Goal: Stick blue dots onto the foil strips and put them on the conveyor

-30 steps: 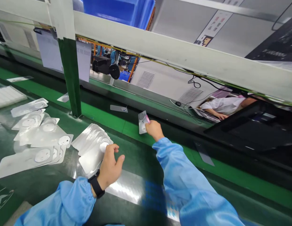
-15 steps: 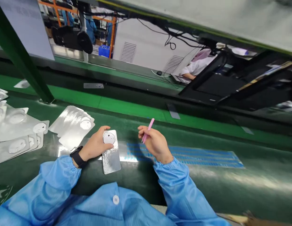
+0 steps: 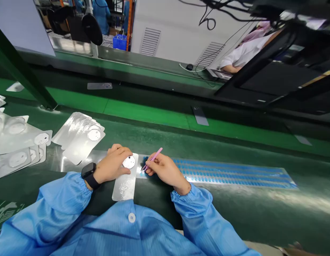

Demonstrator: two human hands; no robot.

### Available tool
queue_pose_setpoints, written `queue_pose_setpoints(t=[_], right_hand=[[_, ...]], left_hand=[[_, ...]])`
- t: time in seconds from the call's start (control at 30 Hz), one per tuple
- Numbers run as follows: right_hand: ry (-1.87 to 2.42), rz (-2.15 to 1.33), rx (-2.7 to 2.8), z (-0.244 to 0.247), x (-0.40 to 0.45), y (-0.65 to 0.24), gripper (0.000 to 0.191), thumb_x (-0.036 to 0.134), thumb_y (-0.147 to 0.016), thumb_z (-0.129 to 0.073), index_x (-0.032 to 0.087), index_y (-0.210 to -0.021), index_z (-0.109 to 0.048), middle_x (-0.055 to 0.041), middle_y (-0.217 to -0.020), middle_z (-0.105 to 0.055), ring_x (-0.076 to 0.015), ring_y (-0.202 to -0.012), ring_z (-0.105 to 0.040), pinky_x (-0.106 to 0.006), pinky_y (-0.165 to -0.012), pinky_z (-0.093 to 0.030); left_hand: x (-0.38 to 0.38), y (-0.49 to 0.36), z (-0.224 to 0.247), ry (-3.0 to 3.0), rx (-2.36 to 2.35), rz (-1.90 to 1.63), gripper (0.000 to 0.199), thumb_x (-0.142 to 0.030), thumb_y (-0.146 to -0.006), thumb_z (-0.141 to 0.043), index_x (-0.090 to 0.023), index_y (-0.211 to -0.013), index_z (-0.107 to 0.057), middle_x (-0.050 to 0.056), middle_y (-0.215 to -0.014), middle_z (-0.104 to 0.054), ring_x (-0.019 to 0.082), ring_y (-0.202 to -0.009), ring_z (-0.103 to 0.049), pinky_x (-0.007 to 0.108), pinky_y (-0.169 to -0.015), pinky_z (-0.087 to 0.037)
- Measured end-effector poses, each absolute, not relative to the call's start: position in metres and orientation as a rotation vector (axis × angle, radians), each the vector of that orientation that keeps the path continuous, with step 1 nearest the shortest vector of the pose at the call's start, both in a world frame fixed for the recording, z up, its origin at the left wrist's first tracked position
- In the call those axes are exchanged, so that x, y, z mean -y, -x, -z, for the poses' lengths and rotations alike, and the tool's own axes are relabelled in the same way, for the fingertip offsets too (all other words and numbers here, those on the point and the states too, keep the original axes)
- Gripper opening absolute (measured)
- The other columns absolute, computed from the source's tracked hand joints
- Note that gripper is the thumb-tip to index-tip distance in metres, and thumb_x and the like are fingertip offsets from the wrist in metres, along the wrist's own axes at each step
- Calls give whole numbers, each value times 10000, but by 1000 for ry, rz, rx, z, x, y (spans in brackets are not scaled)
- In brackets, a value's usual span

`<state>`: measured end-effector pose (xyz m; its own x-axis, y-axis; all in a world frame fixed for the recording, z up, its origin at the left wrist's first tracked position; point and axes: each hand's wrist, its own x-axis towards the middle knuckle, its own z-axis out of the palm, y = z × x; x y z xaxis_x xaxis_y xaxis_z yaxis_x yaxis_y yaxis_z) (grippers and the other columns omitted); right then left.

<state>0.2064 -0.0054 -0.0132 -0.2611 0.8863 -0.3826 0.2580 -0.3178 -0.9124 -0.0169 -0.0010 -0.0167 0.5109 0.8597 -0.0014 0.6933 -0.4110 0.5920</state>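
Observation:
In front of me lies a silver phone back cover [image 3: 125, 190] with a white round camera area near its far end. My left hand [image 3: 113, 163], with a black watch at the wrist, grips its left side, thumb on the face and fingers over the far edge. Pink tweezers [image 3: 155, 155] are pinched in my right hand [image 3: 165, 170]. Their tips point down at the left part of a clear sheet with rows of blue dots [image 3: 228, 174], just right of the cover. Whether the tips hold a dot is too small to tell.
Left of my left hand lies a fanned stack of silver covers [image 3: 82, 142], with more covers [image 3: 18, 156] farther left. A green post [image 3: 26, 71] rises behind them. Single covers [image 3: 99, 86] lie on the green strip beyond. Black equipment [image 3: 274, 78] stands at the back right.
My right hand has come down and left, bringing the tweezers' tips to the dotted sheet. My left hand has shifted slightly right and its fingers lie further over the cover. The camera view has tilted down.

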Motion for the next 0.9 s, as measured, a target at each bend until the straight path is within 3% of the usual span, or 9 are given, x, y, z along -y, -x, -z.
queue_pose_setpoints(t=[0.63,0.9], right_hand=[[1513,-1665,1387,13,4,-206,354,494,-672,-718,173,-701,-571,-14,-574,-662,-132,-491,-626,-256,-506,-531],[1458,-1647,1235,4,0,-205,422,574,-652,-708,187,-675,-542,0,-519,-630,-132,-454,-608,-250,-477,-513]], left_hand=[[4,14,14,-2208,-1259,-331,573,-237,-634,-809,-238,-1143,-546,75,-1269,-583,303,-1167,-442,477,-958,-332],[5,10,17,-2183,-1327,-349,693,-241,-624,-814,-221,-1226,-470,84,-1096,-626,296,-1133,-473,436,-913,-368]])
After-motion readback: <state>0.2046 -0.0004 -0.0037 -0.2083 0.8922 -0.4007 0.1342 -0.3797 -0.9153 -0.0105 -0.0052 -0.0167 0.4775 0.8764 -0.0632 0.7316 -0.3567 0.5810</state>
